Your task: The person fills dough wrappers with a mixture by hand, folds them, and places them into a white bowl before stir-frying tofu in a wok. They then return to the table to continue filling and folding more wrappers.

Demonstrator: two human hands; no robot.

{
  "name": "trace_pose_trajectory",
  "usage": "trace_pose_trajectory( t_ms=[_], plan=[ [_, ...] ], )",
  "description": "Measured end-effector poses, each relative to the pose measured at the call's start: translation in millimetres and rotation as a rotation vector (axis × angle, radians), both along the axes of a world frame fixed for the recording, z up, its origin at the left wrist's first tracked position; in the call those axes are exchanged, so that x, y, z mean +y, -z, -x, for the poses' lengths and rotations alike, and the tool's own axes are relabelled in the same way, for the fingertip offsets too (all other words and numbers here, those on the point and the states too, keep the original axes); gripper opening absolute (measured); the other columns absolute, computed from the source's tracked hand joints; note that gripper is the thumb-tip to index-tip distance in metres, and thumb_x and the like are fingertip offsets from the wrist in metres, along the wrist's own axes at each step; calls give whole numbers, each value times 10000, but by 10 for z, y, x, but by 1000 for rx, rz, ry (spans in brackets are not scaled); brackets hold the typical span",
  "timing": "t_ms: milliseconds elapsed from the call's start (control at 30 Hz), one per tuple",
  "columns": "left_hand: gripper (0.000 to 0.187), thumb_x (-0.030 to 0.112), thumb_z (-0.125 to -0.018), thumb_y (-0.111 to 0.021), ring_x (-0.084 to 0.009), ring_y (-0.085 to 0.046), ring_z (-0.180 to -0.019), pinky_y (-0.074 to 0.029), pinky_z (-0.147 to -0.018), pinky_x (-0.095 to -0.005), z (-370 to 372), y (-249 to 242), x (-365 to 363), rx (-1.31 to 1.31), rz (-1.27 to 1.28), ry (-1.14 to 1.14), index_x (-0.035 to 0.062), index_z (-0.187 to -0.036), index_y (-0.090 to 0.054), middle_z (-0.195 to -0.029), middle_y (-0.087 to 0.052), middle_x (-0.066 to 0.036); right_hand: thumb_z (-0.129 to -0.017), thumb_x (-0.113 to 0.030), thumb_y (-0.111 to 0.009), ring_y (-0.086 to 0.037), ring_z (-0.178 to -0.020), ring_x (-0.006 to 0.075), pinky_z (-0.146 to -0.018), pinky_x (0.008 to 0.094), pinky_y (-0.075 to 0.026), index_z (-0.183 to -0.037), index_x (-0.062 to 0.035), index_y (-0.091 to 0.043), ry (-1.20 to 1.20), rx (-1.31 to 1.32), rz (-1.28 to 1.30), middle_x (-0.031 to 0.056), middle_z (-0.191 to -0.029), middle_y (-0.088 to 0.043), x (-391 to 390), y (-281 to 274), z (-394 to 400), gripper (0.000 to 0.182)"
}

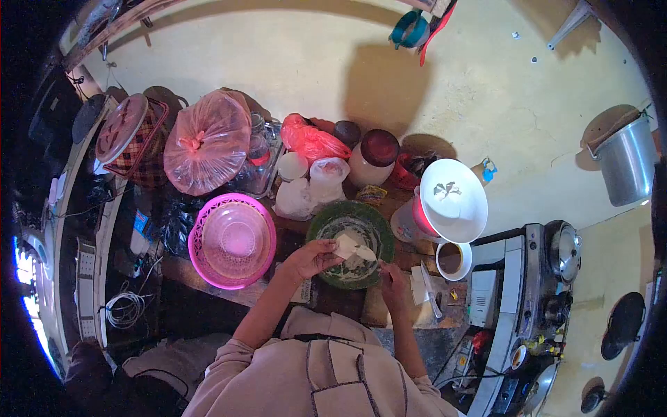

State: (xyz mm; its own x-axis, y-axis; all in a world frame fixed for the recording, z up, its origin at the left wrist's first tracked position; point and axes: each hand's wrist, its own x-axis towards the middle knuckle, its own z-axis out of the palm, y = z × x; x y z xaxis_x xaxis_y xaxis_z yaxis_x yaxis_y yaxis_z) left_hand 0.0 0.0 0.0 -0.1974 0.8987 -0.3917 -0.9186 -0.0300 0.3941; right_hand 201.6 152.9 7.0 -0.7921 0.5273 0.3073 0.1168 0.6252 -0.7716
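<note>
A pale, flat-sided white piece (344, 245) sits pinched between thumb and fingers of the left hand (311, 260) above a round green bowl (351, 281) smeared with white paste, while the right hand (392, 281) grips a slim, pale-tipped utensil (365, 254) near it.

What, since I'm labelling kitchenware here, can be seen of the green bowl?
The green bowl is round and wide, plastic-looking, its inside smeared with white stuff. It sits mouth up, right of the pink basket. The left hand partly covers it, and the right hand is by its right edge; any contact is unclear.
</note>
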Motion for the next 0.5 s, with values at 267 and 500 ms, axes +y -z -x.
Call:
trace_pose_trajectory(
  t_ms=[267,500],
  plan=[
    [306,97,-829,-519,-190,-607,-833,-515,-753,-274,98,-346,-25,165,27,59,-29,-1103,-469,-982,-581,-109,-757,-68,-567,-556,-785,298,-660,355,-447,-970,-64,-553,112,-656,-189,135,-871,-572,194,-56,4,214],
    [339,127,-828,-529,-165,-603,-843,-508,-757,-272,15,-315,43,161,-45,145,-14,-1130,-468,-988,-582,-89,-664,-131,-679,-486,-909,265,-786,395,-381,-960,-184,-581,-1,94,-477,54,-975,-502,-186,-621,274,317]
  ],
)
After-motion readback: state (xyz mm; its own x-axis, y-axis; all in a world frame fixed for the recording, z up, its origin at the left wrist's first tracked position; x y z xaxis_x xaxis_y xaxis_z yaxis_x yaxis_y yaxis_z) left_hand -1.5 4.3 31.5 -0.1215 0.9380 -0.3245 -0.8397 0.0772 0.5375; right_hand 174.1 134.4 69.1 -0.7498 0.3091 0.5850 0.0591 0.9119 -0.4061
